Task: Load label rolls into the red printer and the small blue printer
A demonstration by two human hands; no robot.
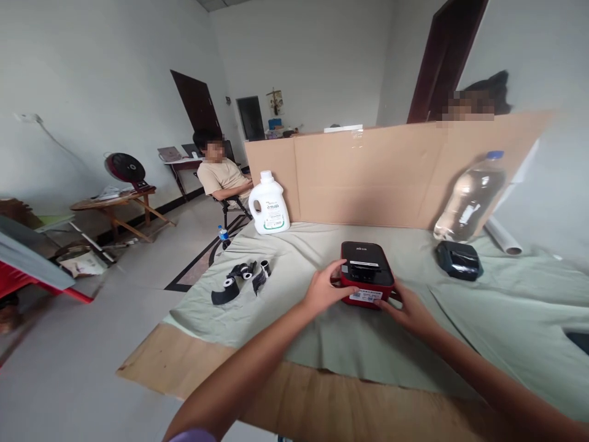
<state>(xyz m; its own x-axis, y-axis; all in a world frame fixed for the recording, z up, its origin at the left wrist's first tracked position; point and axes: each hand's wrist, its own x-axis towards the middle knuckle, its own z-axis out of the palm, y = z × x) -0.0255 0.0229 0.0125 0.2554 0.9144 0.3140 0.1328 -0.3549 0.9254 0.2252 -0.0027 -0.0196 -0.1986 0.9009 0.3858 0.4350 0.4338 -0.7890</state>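
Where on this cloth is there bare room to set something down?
Bare cloth shows between the black rolls and left hand, and, beyond the right hand, between the red-and-black box and black case. It's crowded among the rolls, and at the right, where the bottle, white tube and case bunch up.

I read this as a plain lived-in room, home or small office; can't tell which. Evidence: white walls (299,49), dark door (196,101), wall hanging (275,102), fan (124,169) on small wooden table (122,199), seated person (225,175), cardboard screen (368,178) on cloth-draped worktable (156,362).
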